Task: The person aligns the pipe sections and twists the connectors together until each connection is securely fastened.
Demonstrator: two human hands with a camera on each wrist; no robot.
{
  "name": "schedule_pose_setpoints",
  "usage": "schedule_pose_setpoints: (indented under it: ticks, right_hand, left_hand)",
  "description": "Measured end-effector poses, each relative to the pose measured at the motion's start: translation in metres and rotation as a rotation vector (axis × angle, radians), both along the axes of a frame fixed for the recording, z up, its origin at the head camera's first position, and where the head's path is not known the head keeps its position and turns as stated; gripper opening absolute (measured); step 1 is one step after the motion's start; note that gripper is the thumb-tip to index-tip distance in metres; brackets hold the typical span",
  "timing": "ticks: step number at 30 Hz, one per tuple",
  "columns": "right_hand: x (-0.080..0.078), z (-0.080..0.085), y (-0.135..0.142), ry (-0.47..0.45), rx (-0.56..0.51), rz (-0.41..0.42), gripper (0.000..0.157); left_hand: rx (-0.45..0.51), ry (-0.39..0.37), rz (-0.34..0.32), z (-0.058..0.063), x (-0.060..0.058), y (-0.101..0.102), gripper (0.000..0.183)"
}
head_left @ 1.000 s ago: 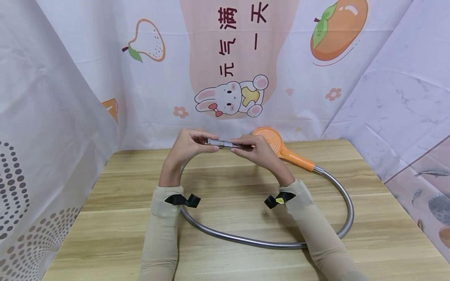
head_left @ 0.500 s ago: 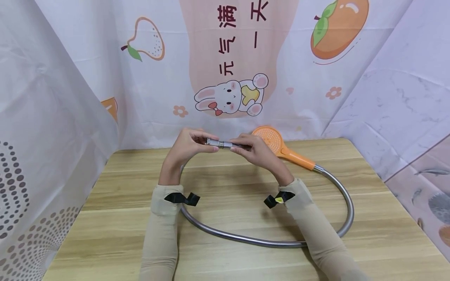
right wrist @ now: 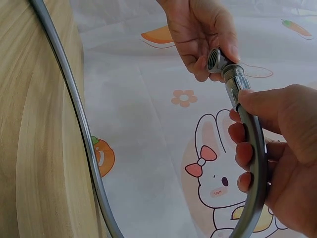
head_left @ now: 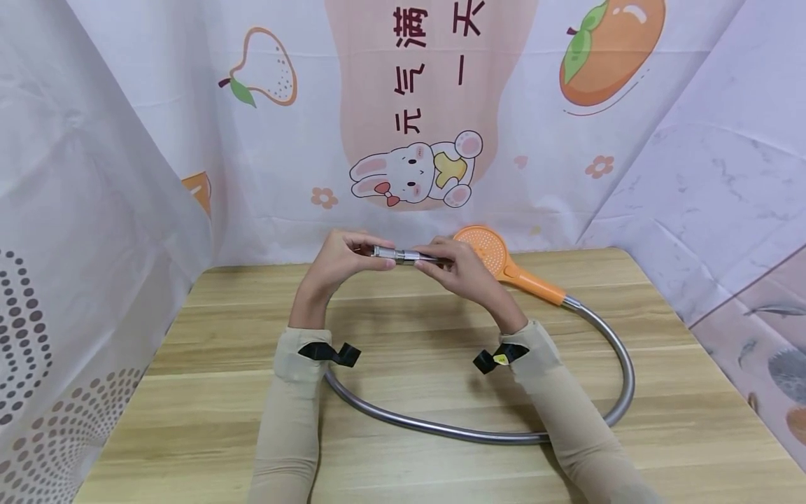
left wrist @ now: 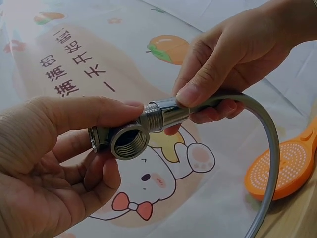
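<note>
In the head view my left hand (head_left: pixel 336 260) and right hand (head_left: pixel 462 269) meet above the table's back edge. The left thumb and fingers pinch a chrome tee fitting (left wrist: pixel 131 143), its round, inside-threaded port facing the left wrist camera. My right hand grips the end of a grey metal shower hose (right wrist: pixel 256 158) just behind its chrome connector (left wrist: pixel 173 112). That connector is lined up on the fitting's outer thread, with several thread turns showing between them. The fitting's far end is partly hidden by the left fingers.
An orange shower head (head_left: pixel 483 250) lies at the table's back right, joined to the hose's other end. The hose loops across the wooden table (head_left: pixel 415 364), passing under the right forearm. A printed curtain (head_left: pixel 271 182) hangs directly behind the table.
The head view shifts slightly. Both hands stay at about the same spot and keep holding the fitting and hose end together.
</note>
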State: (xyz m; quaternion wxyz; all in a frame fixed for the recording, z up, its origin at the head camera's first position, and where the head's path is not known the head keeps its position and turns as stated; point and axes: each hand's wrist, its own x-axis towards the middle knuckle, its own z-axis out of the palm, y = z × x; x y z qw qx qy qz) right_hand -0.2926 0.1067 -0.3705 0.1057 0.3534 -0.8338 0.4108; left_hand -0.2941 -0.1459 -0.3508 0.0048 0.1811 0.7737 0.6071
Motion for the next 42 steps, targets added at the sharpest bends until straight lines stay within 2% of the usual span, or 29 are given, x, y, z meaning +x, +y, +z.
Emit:
schedule_pose_setpoints:
  ticks: [6,12,17,25,31,42]
  right_hand:
    - [-0.001,0.0,0.002,0.008,-0.046,-0.041,0.025]
    - [0.0,0.003,0.003,0.066,-0.08,-0.099,0.027]
    - [0.001,0.005,0.002,0.054,-0.079,-0.113,0.027]
    - [0.0,0.005,0.003,0.025,-0.101,-0.118,0.028]
    - [0.001,0.008,0.004,-0.04,-0.136,-0.1,0.025]
    - [0.002,0.008,0.002,-0.054,-0.135,-0.079,0.016]
  left_hand:
    - [0.031,0.036,-0.023,0.003,0.001,0.005,0.027]
    - [0.003,0.068,-0.031,0.005,0.003,0.009,0.037]
    - [0.015,0.069,-0.02,0.005,0.004,0.009,0.041]
    - [0.133,0.02,0.071,0.005,0.005,0.011,0.038]
    - [0.173,0.022,0.067,0.007,0.006,0.012,0.034]
    - [0.172,0.03,0.059,0.005,0.005,0.012,0.031]
